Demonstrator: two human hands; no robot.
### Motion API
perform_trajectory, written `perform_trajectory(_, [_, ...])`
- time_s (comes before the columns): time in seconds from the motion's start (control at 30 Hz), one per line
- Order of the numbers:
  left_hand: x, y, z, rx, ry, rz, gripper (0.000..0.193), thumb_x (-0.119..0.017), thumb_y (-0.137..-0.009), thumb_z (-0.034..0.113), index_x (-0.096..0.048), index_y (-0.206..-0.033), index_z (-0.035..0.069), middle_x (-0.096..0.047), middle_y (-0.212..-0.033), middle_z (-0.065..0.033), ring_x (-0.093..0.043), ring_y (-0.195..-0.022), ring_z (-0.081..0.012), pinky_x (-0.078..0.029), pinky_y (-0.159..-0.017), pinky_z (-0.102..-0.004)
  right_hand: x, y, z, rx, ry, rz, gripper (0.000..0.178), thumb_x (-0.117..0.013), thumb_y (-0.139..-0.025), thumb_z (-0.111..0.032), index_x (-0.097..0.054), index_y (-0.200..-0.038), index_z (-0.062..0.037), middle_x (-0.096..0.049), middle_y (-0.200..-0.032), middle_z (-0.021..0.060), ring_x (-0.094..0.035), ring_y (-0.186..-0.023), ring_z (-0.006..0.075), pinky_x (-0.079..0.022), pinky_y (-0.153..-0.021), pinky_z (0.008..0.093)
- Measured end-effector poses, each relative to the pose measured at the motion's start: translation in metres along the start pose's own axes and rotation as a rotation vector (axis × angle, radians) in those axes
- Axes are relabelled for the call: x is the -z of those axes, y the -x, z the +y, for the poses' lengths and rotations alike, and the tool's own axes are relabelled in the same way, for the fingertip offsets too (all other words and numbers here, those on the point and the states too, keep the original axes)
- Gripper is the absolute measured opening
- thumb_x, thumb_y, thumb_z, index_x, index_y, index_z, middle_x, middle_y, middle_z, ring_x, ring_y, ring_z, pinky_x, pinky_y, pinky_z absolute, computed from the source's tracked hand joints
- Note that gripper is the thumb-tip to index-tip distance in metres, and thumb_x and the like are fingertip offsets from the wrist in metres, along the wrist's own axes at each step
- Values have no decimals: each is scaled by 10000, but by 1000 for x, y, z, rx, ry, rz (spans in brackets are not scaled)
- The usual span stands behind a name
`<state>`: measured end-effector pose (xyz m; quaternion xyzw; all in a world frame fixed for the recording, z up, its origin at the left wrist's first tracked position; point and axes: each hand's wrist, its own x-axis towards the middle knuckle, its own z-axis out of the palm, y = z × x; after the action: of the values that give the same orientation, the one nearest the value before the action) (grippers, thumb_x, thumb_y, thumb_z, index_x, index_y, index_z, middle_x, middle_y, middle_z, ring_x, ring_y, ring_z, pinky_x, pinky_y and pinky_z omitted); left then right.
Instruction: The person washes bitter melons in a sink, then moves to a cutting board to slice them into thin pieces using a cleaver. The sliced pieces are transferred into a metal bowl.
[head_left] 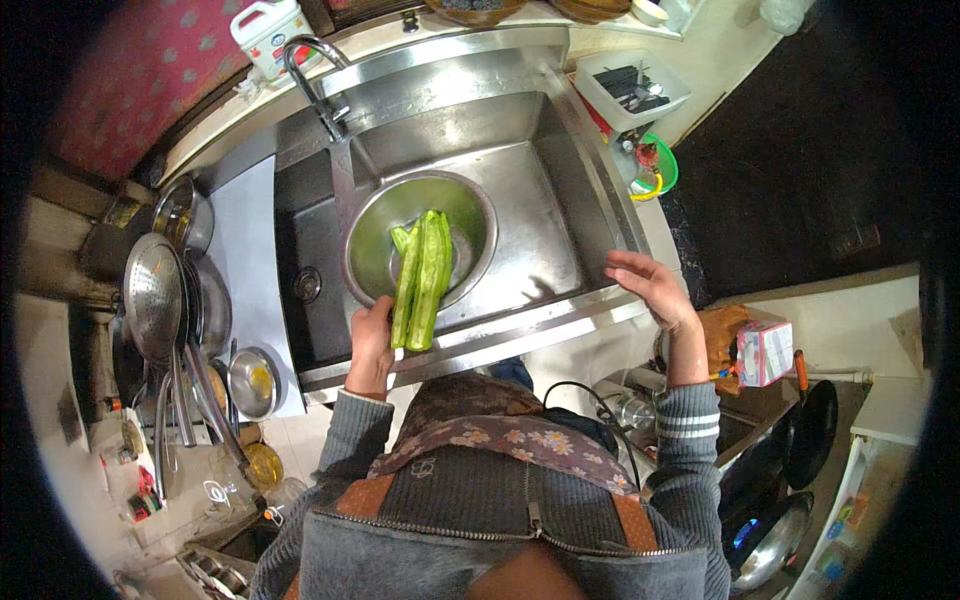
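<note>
My left hand (371,345) is beside the lower ends of long, light-green ridged gourd pieces (430,270), its fingers curled partly out of sight under them. The pieces lean over the near rim of a round steel bowl (360,220), their far ends inside it. A shorter green piece (401,238) shows at their left, within the bowl. The bowl stands in the steel sink (540,200). Above the sink's front right corner, my right hand (652,290) is open and holds nothing, its fingers stretched to the left.
A faucet (318,95) rises behind the sink. Pans and a steel skimmer (155,295) crowd the left counter. At the right stand a white utensil tub (635,90) and a green basket (665,165). A wok (775,550) sits near a blue flame at lower right.
</note>
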<state>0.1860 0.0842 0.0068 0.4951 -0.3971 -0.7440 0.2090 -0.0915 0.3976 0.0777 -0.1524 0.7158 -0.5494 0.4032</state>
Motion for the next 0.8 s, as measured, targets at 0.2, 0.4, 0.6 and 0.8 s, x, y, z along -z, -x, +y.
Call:
perform_trajectory(0.2, [5, -3, -4, 34, 17, 15, 205, -590, -838, 104, -600, -730, -70, -615, -692, -84, -583, -568, -165, -458, -515, -300, 6, 10, 24, -57, 265, 102, 566, -719, -826, -292, -543, -1264, 20, -592, -1240, 167, -575, -1112, 239, -419, -968, 333])
perform_trajectory(0.4, [2, 5, -1, 39, -13, 11, 207, -580, -839, 107, -601, -740, -74, -613, -693, -95, -593, -578, -180, -468, -522, -313, 0, 24, 28, 47, 1261, 136, 503, -718, -777, -283, -592, -1158, 19, -615, -1128, 227, -594, -1045, 363, -472, -899, 399])
perform_trajectory(0.6, [0, 5, -6, 34, -11, 12, 213, -596, -820, 108, -610, -712, -75, -607, -651, -99, -598, -545, -189, -466, -490, -319, -13, 27, 20, 134, 1150, 34, 435, -695, -797, -257, -605, -1131, 6, -628, -1113, 195, -594, -1027, 365, -474, -881, 417])
perform_trajectory(0.8, [6, -8, -20, 28, -47, -7, 215, -595, -832, 127, -578, -675, -18, -553, -582, -60, -531, -434, -154, -426, -397, -292, -25, 32, 4, 192, 995, -28, 439, -675, -830, -261, -595, -1171, 3, -619, -1129, 211, -584, -1047, 374, -470, -889, 404])
